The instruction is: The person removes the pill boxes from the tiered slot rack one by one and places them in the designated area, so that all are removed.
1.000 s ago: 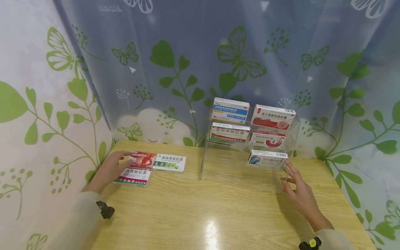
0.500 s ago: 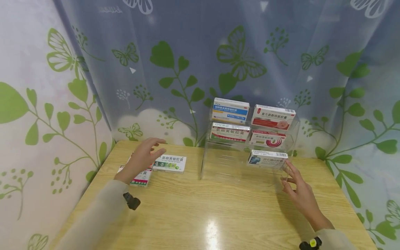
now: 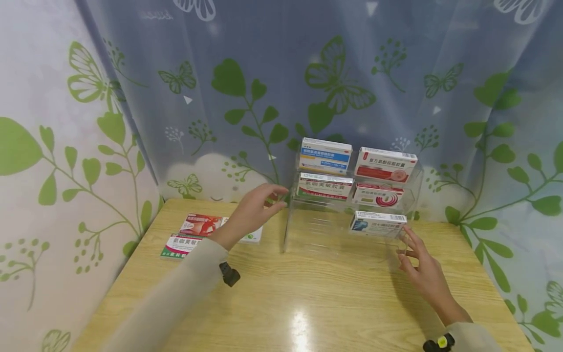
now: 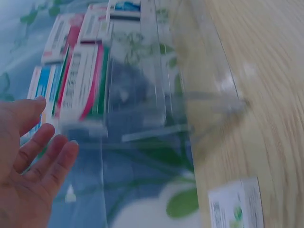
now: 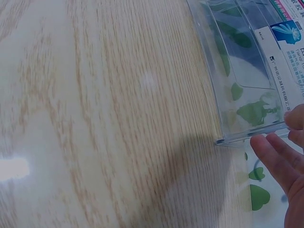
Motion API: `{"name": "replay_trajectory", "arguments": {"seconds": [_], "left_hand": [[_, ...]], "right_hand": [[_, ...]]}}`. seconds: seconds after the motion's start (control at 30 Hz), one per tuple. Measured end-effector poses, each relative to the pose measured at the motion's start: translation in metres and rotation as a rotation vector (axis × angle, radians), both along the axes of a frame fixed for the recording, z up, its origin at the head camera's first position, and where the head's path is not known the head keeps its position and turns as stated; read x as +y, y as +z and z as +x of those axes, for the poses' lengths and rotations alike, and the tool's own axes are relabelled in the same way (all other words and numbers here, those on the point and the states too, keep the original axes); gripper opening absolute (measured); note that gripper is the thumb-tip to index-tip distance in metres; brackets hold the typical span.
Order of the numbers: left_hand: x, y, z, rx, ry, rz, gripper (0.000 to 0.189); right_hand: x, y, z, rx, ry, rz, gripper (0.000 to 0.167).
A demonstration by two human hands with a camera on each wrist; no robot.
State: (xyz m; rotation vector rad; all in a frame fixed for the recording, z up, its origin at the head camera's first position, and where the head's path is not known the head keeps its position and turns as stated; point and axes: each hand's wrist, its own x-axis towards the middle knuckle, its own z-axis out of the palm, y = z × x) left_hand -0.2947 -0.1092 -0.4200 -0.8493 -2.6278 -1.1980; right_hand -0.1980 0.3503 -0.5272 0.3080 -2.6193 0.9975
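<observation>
A clear acrylic display rack (image 3: 316, 230) stands on the table with medicine boxes on its tiers. My left hand (image 3: 252, 210) hovers beside the rack's left side, fingers loosely bent and holding nothing. In the left wrist view, the hand (image 4: 33, 161) is near a blue-and-white box (image 4: 45, 88) and a red-green-white box (image 4: 80, 83). My right hand (image 3: 424, 274) touches the rack's right side with its fingertips, next to a white-and-blue box (image 3: 378, 224) on the lowest tier. The right wrist view has these fingers (image 5: 280, 159) at the rack's side edge.
On the table's left lie a red box (image 3: 200, 225), a red-green-white box (image 3: 178, 245) and a white-green box (image 3: 251, 237) partly behind my left arm. Two red-and-white boxes (image 3: 386, 165) fill the rack's upper right. A patterned curtain (image 3: 264, 98) hangs behind the table.
My left hand has moved right from the boxes on the table to the rack's left side, carrying nothing. My right hand has stayed at the rack's right side.
</observation>
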Motion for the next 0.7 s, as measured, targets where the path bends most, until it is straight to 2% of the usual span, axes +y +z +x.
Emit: {"name": "replay_trajectory", "arguments": {"seconds": [0.2, 0.43, 0.7], "left_hand": [[0.04, 0.003, 0.002, -0.023, -0.081, -0.003, 0.04], [0.073, 0.005, 0.005, -0.055, -0.12, -0.013, 0.04], [0.111, -0.008, 0.007, -0.041, -0.147, -0.065, 0.035]], "right_hand": [[0.001, -0.001, 0.0, 0.01, 0.01, -0.005, 0.089], [0.0, -0.002, -0.001, 0.026, 0.018, -0.01, 0.089], [0.001, -0.004, -0.001, 0.036, 0.023, -0.018, 0.09]]}}
